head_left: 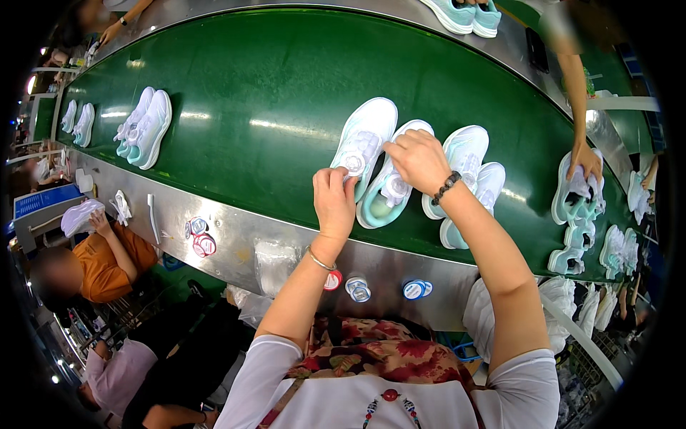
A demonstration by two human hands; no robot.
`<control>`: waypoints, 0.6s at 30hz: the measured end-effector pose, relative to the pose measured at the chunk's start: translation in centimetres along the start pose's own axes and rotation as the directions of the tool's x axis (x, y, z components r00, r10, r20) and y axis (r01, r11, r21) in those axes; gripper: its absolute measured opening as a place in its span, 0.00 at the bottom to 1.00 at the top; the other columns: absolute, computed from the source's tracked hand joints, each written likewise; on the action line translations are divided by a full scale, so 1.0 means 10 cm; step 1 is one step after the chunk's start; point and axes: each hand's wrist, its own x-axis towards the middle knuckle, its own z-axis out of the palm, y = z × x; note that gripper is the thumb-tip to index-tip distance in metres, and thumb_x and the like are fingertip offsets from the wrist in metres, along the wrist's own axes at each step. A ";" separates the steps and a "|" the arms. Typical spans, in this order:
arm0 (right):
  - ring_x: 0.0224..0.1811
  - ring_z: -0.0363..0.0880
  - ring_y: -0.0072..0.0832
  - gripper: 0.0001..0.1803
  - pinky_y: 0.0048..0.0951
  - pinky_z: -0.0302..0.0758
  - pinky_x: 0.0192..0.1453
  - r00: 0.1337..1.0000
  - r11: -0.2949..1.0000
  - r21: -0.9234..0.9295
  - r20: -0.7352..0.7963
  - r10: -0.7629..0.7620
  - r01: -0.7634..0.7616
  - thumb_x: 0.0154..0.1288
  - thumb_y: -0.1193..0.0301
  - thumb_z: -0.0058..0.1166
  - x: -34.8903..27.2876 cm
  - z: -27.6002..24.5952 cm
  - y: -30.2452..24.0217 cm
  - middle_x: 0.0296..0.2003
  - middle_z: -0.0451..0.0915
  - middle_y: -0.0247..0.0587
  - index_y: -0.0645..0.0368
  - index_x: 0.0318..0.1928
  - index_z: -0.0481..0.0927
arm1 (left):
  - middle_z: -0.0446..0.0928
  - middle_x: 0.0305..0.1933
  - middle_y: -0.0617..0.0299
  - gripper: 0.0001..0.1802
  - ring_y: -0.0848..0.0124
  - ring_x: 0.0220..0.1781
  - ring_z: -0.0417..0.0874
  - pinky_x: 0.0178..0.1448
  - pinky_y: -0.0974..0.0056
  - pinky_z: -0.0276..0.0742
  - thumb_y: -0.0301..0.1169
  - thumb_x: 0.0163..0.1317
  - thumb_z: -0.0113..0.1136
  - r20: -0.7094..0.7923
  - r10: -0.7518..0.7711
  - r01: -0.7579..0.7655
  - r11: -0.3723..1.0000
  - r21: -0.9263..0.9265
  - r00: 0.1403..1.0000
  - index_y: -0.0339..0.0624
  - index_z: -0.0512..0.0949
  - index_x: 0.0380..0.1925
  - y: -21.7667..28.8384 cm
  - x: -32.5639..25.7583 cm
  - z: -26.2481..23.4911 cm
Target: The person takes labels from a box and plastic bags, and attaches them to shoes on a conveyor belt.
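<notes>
Left hand point(334, 199) pinches the round dial point(352, 164) of a white shoe point(371, 129); right hand point(418, 159), fingers curled, steadies the neighbouring mint shoe point(382, 204): best kept flat on the green belt point(271, 86).

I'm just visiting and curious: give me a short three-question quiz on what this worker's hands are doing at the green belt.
1. True or false: the left hand and right hand both touch the pair of white and mint-green sports shoes lying on the glossy green conveyor belt.
2. The right wrist wears: A a dark beaded bracelet; B a watch; C nothing.
3. Fill in: the small round red and blue caps sit on the belt's ___ metal edge.

Key: 1 true; 2 A; 3 near (the worker's side).
</notes>
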 end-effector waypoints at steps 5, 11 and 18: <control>0.29 0.73 0.33 0.05 0.34 0.70 0.35 0.997 0.999 0.049 0.075 -0.023 0.019 0.46 0.74 0.54 0.06 0.09 -0.05 0.21 0.72 0.36 0.56 0.28 0.77 | 0.68 0.34 0.57 0.10 0.58 0.37 0.70 0.40 0.58 0.67 0.22 0.48 0.62 -0.065 0.087 -0.081 0.993 0.090 0.994 0.38 0.72 0.31 0.01 0.01 0.01; 0.31 0.73 0.37 0.07 0.35 0.71 0.37 0.973 0.985 0.141 0.219 0.069 -0.101 0.47 0.76 0.54 0.07 0.01 -0.08 0.24 0.73 0.40 0.58 0.30 0.77 | 0.70 0.31 0.60 0.08 0.61 0.34 0.71 0.38 0.60 0.67 0.22 0.46 0.62 -0.076 0.221 -0.202 0.958 0.206 0.972 0.39 0.73 0.25 0.01 0.05 -0.01; 0.38 0.72 0.42 0.08 0.38 0.70 0.41 0.938 0.967 0.189 0.331 0.100 -0.169 0.47 0.77 0.52 0.08 -0.22 -0.13 0.32 0.74 0.48 0.63 0.32 0.75 | 0.71 0.31 0.54 0.05 0.57 0.34 0.71 0.40 0.58 0.66 0.22 0.49 0.60 0.033 -0.160 0.163 0.977 -0.135 0.987 0.36 0.72 0.24 -0.01 0.14 -0.20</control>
